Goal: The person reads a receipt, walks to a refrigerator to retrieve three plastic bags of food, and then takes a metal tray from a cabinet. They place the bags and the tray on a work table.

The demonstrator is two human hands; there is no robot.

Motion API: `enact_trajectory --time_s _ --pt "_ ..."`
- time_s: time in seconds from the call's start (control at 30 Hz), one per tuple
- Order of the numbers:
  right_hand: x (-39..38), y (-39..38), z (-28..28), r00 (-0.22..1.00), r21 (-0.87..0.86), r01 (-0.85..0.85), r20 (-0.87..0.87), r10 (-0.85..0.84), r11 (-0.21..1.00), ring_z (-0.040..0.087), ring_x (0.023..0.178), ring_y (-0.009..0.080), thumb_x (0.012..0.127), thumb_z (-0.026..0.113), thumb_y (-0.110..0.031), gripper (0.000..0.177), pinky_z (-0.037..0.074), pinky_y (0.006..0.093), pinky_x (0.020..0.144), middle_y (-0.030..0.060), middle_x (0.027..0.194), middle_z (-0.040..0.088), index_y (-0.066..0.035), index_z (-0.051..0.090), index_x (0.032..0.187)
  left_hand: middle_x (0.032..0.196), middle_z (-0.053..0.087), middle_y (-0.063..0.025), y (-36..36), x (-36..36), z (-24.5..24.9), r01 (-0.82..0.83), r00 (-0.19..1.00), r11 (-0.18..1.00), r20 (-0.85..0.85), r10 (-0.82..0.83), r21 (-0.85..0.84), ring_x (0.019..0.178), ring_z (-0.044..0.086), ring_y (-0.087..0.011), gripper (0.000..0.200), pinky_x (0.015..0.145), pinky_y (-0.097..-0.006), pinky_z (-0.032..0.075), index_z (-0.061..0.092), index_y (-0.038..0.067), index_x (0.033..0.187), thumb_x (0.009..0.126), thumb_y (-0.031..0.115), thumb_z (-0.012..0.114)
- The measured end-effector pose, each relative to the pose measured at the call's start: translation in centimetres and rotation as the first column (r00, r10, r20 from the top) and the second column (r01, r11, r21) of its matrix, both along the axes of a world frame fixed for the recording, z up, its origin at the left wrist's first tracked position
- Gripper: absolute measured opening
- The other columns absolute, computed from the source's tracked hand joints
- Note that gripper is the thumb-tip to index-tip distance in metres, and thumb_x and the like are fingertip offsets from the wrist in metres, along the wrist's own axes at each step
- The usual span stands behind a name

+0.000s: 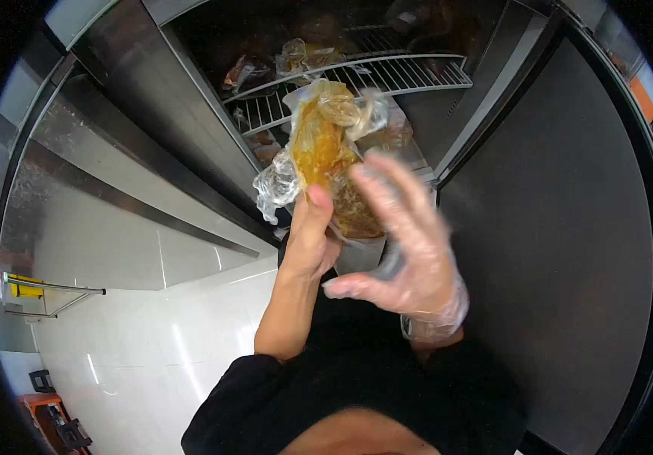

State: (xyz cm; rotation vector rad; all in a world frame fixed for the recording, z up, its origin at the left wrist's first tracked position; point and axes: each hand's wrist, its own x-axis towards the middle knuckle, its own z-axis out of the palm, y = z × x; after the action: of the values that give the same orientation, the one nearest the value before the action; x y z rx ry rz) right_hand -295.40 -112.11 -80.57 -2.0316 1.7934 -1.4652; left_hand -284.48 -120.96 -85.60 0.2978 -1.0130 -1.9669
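Note:
My left hand (310, 239) grips a clear plastic bag (326, 144) holding yellow-orange and brown food, lifted in front of an open refrigerator (387, 72). The bag's loose plastic bunches out to the left of my thumb. My right hand (406, 250), in a thin clear disposable glove, hovers just right of the bag with fingers spread, slightly blurred; whether it touches the bag I cannot tell. A grey container edge (361, 254) shows below the bag between my hands.
White wire shelves (410, 72) inside the refrigerator carry other wrapped food packets (307, 54). The refrigerator's dark door (561, 250) stands open on the right. Steel cabinet fronts (114, 136) run along the left above a white tiled floor (144, 341).

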Motion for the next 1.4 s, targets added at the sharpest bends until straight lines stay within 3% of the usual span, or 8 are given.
enact_trajectory --time_s 0.1,0.23,0.27,0.37,0.57,0.63,0.77,1.4 --pt "-0.1 -1.0 -3.5 1.0 0.106 -0.023 0.018 0.021 0.994 0.043 0.128 0.0385 0.066 0.085 -0.044 0.086 0.04 0.0495 0.105 0.0229 0.139 0.044 -0.008 0.052 0.137 0.138 0.047 -0.0128 0.2 0.4 -0.6 0.115 0.984 0.991 -0.146 -0.103 0.071 0.126 0.048 -0.0236 0.08 0.105 -0.0402 0.041 0.031 0.001 0.145 0.092 0.056 0.056" --pt "0.8 -0.3 -3.9 0.991 -0.117 0.101 0.1 -0.09 0.988 0.049 0.12 0.0382 0.064 0.087 -0.023 0.064 0.044 0.0472 0.099 0.0171 0.131 0.052 -0.006 0.063 0.121 0.138 0.048 -0.0164 -0.1 0.4 -0.2 0.142 0.969 0.99 -0.206 -0.134 0.026 0.124 0.052 -0.0287 0.066 0.106 -0.0426 0.041 0.033 0.0 0.143 0.1 0.049 0.041" --pt "1.2 0.0 -3.9 0.985 -0.161 0.17 -0.005 -0.173 0.972 0.05 0.117 0.0371 0.063 0.087 -0.022 0.062 0.045 0.0459 0.097 0.0159 0.129 0.052 -0.007 0.064 0.119 0.138 0.049 -0.0173 -0.5 -0.2 -1.2 0.304 0.789 0.952 -0.569 -0.233 0.031 0.123 0.052 -0.0305 0.067 0.105 -0.0442 0.042 0.034 -0.001 0.142 0.101 0.051 0.033" --pt "2.4 0.2 -3.7 0.953 -0.273 0.246 -0.107 -0.283 0.93 0.051 0.109 0.034 0.061 0.085 -0.018 0.056 0.046 0.0429 0.093 0.012 0.122 0.057 -0.007 0.067 0.113 0.139 0.049 -0.0172 -0.2 -0.3 -1.7 0.089 0.864 0.995 -0.5 -0.059 0.037 0.124 0.052 -0.0309 0.067 0.105 -0.0453 0.041 0.035 -0.001 0.142 0.102 0.052 0.029" --pt "3.2 0.5 -3.8 0.934 -0.317 0.236 -0.185 -0.304 0.919 0.054 0.105 0.0296 0.059 0.087 -0.022 0.051 0.048 0.0412 0.091 0.0073 0.109 0.065 -0.01 0.069 0.105 0.14 0.05 -0.0162 -0.2 0.7 -2.5 0.06 0.835 0.997 -0.55 -0.02 0.054 0.125 0.051 -0.0298 0.07 0.107 -0.0447 0.039 0.041 0.001 0.14 0.101 0.057 0.028" --pt "3.4 0.6 -3.8 0.933 -0.322 0.236 -0.188 -0.306 0.917 0.053 0.106 0.0289 0.059 0.087 -0.022 0.051 0.048 0.0403 0.09 0.0071 0.11 0.065 -0.01 0.069 0.105 0.146 0.041 -0.0206 -0.2 0.9 -2.9 0.11 0.744 0.992 -0.667 -0.038 0.067 0.129 0.045 -0.0368 0.075 0.108 -0.0525 0.037 0.033 0.003 0.146 0.099 0.061 0.027" --pt "3.5 0.9 -3.8 0.938 -0.31 0.213 -0.2 -0.282 0.927 0.051 0.108 0.0289 0.06 0.087 -0.023 0.05 0.048 0.0401 0.09 0.0071 0.112 0.064 -0.011 0.069 0.105 0.152 0.026 -0.0257 -0.1 1.3 -3.7 -0.093 0.961 0.991 -0.251 0.115 0.1 0.133 0.035 -0.0487 0.085 0.106 -0.0647 0.032 0.019 0.008 0.152 0.093 0.069 0.028" --pt "2.4 2.1 -3.8 0.962 -0.292 0.198 -0.124 -0.243 0.936 0.051 0.108 0.0302 0.063 0.087 -0.027 0.051 0.046 0.0408 0.092 0.0074 0.114 0.065 -0.013 0.068 0.108 0.154 0.019 -0.0274 1.9 0.4 -2.4 -0.137 0.958 0.988 -0.243 0.15 0.072 0.134 0.03 -0.054 0.09 0.105 -0.0715 0.027 0.014 0.011 0.153 0.09 0.073 0.029"
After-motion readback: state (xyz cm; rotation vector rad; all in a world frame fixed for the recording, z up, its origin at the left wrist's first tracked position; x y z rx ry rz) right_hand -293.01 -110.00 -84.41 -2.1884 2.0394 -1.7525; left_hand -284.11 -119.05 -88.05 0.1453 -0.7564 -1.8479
